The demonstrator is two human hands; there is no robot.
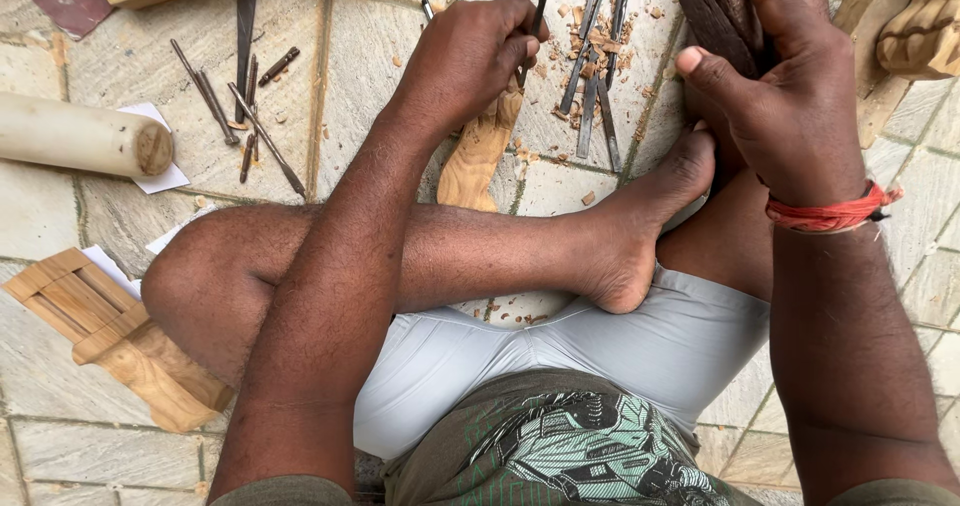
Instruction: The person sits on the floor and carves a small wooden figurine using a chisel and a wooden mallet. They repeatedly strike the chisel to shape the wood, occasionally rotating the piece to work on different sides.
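On the stone floor where I sit cross-legged, a pale wooden cylinder lies far left, with loose chisels beside it. My left hand is closed tight around a thin chisel, its tip down at the light carved piece lying in front of my shin. My right hand grips a dark wooden mallet, raised. I judge this the carving step; next calls for a measured strike on a steady blade.

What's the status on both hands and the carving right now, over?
Left hand shut on thin chisel, tip down at pale wood carving. Right hand shut on dark wooden mallet, raised. Loose chisels and chips beside the carving; crossed foot close.
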